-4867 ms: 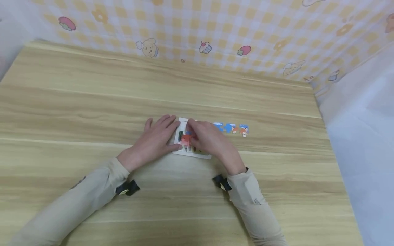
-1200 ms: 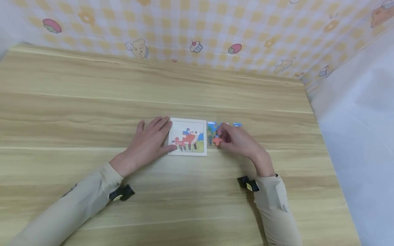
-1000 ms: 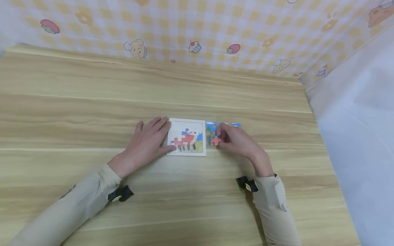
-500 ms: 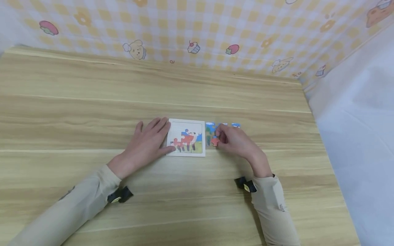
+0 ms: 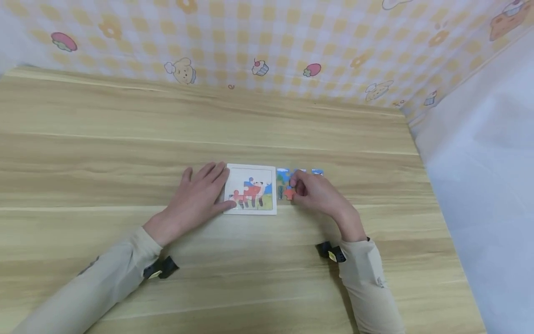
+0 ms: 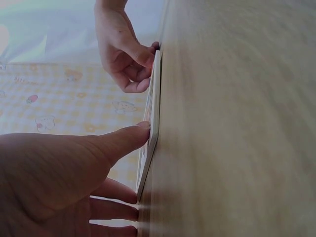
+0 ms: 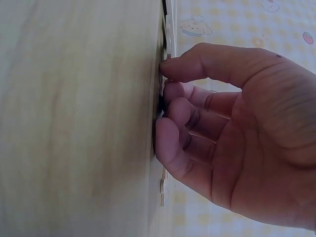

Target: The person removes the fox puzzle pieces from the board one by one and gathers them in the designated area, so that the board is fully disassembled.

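Note:
A square white puzzle tray (image 5: 250, 213) lies flat, partly filled with pieces of an animal picture along its bottom and right side. My left hand (image 5: 198, 195) rests at its left edge, fingertips on the side and thumb on the lower left corner. In the left wrist view that thumb presses on the tray's rim (image 6: 154, 129). To the tray's right, my right hand (image 5: 321, 192) has curled fingers, with thumb and forefinger at the edge of an orange puzzle piece (image 5: 289, 193). Its fingertips touch the table in the right wrist view; the grip itself is partly hidden.
Several loose blue and green pieces lie right of the tray, among them a sky piece (image 5: 282, 172), a dark green piece (image 5: 280, 193) and a farther blue piece (image 5: 317, 172). A checked cloth (image 5: 233, 41) borders the back of the wooden table (image 5: 208, 120).
Earliest, my right hand was over the tray; it has since moved right to the loose pieces. Over the last second both hands stay nearly still while the head view shifts slightly.

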A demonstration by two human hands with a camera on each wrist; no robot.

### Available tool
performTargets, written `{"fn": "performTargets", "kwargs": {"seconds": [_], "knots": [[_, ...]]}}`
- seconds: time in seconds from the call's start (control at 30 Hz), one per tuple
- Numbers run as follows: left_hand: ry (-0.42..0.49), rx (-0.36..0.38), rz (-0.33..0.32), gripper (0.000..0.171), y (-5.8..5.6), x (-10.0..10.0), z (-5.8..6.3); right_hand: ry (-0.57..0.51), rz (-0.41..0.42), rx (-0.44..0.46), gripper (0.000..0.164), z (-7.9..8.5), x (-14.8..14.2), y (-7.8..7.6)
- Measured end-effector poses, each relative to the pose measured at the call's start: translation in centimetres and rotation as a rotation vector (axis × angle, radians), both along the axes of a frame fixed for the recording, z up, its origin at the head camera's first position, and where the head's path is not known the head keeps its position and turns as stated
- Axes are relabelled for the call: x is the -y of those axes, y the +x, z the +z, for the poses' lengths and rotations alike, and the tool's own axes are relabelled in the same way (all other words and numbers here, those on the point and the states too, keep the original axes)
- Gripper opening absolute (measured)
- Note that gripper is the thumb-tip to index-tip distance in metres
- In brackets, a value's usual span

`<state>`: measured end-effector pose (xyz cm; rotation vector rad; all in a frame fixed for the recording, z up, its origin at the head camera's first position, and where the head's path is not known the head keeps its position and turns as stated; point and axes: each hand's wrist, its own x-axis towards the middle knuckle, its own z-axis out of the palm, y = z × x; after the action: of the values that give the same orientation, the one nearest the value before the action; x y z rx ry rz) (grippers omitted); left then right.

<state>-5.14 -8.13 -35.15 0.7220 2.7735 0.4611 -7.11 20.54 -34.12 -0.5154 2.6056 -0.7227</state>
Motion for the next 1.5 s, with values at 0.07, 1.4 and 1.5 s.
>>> {"fn": "performTargets", "kwargs": {"seconds": [0.07,1.4,1.5], "knots": [[-0.001,0.002,0.002,0.078,0.0,0.0,0.0,-0.004,0.000,-0.003,0.017,0.0,0.0,0.0],[0.018,0.003,0.013,0.079,0.1,0.0,-0.1,-0.038,-0.025,0.034,0.010,1.2,0.0,0.6],[0.025,0.006,0.015,0.079,0.1,0.1,0.0,-0.045,-0.030,0.006,0.010,1.9,0.5,0.7]]}}
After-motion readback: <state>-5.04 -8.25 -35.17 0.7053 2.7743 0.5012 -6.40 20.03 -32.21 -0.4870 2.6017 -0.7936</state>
